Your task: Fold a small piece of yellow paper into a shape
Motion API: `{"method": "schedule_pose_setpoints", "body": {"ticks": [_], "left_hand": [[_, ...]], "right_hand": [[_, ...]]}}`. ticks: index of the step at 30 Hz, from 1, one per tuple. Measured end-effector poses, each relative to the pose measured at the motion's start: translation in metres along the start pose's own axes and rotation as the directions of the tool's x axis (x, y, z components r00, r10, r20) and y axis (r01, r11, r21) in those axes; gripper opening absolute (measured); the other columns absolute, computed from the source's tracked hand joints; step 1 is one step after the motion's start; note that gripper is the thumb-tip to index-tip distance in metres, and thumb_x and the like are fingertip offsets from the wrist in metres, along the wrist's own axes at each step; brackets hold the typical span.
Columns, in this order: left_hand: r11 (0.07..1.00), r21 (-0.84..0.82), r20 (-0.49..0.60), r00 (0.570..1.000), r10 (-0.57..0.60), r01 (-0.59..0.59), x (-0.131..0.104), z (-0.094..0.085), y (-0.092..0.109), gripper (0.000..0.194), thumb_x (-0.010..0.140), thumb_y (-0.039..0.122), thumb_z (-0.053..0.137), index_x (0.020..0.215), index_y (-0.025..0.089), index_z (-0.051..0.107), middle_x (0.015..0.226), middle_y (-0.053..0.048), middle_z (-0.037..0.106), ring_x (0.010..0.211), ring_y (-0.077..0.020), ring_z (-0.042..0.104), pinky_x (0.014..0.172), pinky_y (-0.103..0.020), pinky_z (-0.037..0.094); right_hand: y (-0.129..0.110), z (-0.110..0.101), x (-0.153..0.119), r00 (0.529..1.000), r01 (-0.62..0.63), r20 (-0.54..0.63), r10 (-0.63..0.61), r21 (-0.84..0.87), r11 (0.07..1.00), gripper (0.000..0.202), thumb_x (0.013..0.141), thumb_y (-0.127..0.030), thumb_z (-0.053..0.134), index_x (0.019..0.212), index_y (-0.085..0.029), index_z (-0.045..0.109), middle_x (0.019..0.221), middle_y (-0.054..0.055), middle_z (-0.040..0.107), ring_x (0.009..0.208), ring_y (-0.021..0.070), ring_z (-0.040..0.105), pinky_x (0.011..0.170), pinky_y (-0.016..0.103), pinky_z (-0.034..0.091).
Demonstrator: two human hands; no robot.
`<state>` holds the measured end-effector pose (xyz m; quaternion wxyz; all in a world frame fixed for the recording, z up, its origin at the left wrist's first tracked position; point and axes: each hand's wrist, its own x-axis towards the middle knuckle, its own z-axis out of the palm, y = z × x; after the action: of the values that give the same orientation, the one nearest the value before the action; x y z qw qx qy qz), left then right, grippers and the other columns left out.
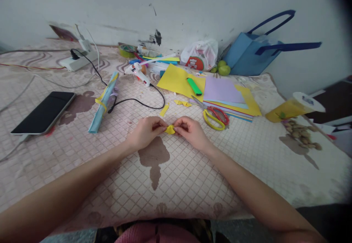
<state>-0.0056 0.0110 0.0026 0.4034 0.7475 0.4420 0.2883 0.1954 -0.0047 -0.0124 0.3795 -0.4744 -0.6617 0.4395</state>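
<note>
Between my two hands is a small yellow paper piece, gathered at its middle like a bow. My left hand pinches its left end with thumb and fingertips, and my right hand pinches the right end. Just beyond lie a yellow paper strip and a folded yellow piece. Scissors with red and yellow handles rest to the right of my right hand.
Left are a phone, a rolled blue paper and a power strip. A glue gun with its cord, coloured sheets, a green cutter and a blue bag stand farther back. Peanuts lie right.
</note>
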Motion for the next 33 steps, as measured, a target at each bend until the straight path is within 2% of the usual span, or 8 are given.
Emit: {"method": "schedule_pose_setpoints", "body": {"ticks": [5, 11, 15, 20, 25, 28, 31, 33], "left_hand": [[0.983, 0.110, -0.083, 0.984, 0.156, -0.146, 0.0000, -0.0021, 0.0035, 0.012, 0.081, 0.019, 0.056, 0.082, 0.017, 0.068, 0.088, -0.005, 0.066, 0.081, -0.0162, 0.062, 0.067, -0.026, 0.051], [0.927, 0.280, -0.046, 0.961, 0.271, -0.248, -0.0012, -0.0017, 0.0002, 0.013, 0.084, 0.015, 0.052, 0.085, 0.018, 0.065, 0.088, -0.004, 0.065, 0.080, -0.0153, 0.060, 0.072, -0.028, 0.048], [0.872, 0.427, -0.005, 0.963, 0.268, -0.240, -0.0027, -0.0016, -0.0016, 0.015, 0.089, 0.020, 0.048, 0.089, 0.019, 0.064, 0.091, -0.004, 0.065, 0.084, -0.0175, 0.061, 0.074, -0.029, 0.047], [0.793, 0.561, 0.026, 0.962, 0.271, -0.238, -0.0041, -0.0010, -0.0019, 0.019, 0.092, 0.025, 0.046, 0.090, 0.018, 0.064, 0.093, -0.006, 0.065, 0.089, -0.0208, 0.060, 0.075, -0.032, 0.047], [0.822, 0.526, -0.005, 0.966, 0.260, -0.219, -0.0035, 0.0017, -0.0016, 0.020, 0.092, 0.024, 0.045, 0.091, 0.018, 0.064, 0.095, -0.006, 0.067, 0.088, -0.0202, 0.062, 0.075, -0.031, 0.047], [0.902, 0.391, -0.071, 0.971, 0.229, -0.184, -0.0030, 0.0018, -0.0007, 0.017, 0.090, 0.025, 0.048, 0.091, 0.018, 0.064, 0.089, -0.005, 0.068, 0.082, -0.0187, 0.064, 0.073, -0.030, 0.049], [0.981, 0.179, -0.102, 0.990, 0.096, -0.077, -0.0024, 0.0015, -0.0001, 0.018, 0.087, 0.031, 0.052, 0.090, 0.018, 0.064, 0.080, -0.004, 0.070, 0.071, -0.0169, 0.065, 0.064, -0.028, 0.051], [0.999, 0.043, -0.095, 0.995, 0.001, 0.003, -0.0018, 0.0018, -0.0002, 0.020, 0.085, 0.035, 0.055, 0.090, 0.017, 0.064, 0.081, -0.004, 0.071, 0.065, -0.0159, 0.065, 0.058, -0.026, 0.051]], "right_hand": [[-0.0015, -0.0009, -0.0007, 1.000, 0.025, 0.012, -0.025, -0.027, 0.999, 0.005, 0.083, -0.022, 0.058, 0.080, -0.019, 0.056, 0.075, -0.001, 0.059, 0.061, 0.0115, 0.058, 0.060, 0.027, 0.050], [-0.0067, -0.0002, -0.0020, 0.988, 0.138, -0.040, -0.151, -0.219, 0.966, 0.007, 0.082, -0.014, 0.057, 0.078, -0.020, 0.058, 0.083, 0.002, 0.061, 0.075, 0.0147, 0.059, 0.067, 0.028, 0.049], [-0.0103, -0.0002, -0.0030, 0.965, 0.229, -0.039, -0.261, -0.365, 0.902, 0.013, 0.081, -0.009, 0.055, 0.078, -0.020, 0.058, 0.084, 0.002, 0.061, 0.078, 0.0155, 0.057, 0.067, 0.028, 0.046], [-0.0067, -0.0011, -0.0031, 0.954, 0.257, -0.025, -0.297, -0.437, 0.862, 0.013, 0.082, -0.009, 0.055, 0.078, -0.020, 0.058, 0.084, 0.002, 0.057, 0.078, 0.0152, 0.057, 0.068, 0.027, 0.045], [-0.0054, -0.0012, -0.0023, 0.960, 0.236, -0.039, -0.279, -0.425, 0.874, 0.012, 0.082, -0.010, 0.055, 0.079, -0.021, 0.059, 0.082, 0.002, 0.058, 0.075, 0.0152, 0.056, 0.067, 0.028, 0.045], [-0.0081, -0.0009, -0.0027, 0.970, 0.195, -0.063, -0.237, -0.384, 0.902, 0.010, 0.081, -0.011, 0.056, 0.078, -0.021, 0.059, 0.080, 0.001, 0.060, 0.072, 0.0149, 0.057, 0.064, 0.027, 0.045], [-0.0087, -0.0002, -0.0028, 0.982, 0.134, -0.091, -0.163, -0.266, 0.955, 0.007, 0.081, -0.014, 0.056, 0.079, -0.021, 0.059, 0.080, 0.001, 0.063, 0.073, 0.0150, 0.060, 0.065, 0.027, 0.047], [-0.0070, 0.0006, -0.0023, 0.990, 0.093, -0.095, -0.108, -0.150, 0.984, 0.004, 0.082, -0.017, 0.057, 0.081, -0.020, 0.060, 0.080, 0.001, 0.064, 0.074, 0.0150, 0.061, 0.067, 0.028, 0.049]]}}
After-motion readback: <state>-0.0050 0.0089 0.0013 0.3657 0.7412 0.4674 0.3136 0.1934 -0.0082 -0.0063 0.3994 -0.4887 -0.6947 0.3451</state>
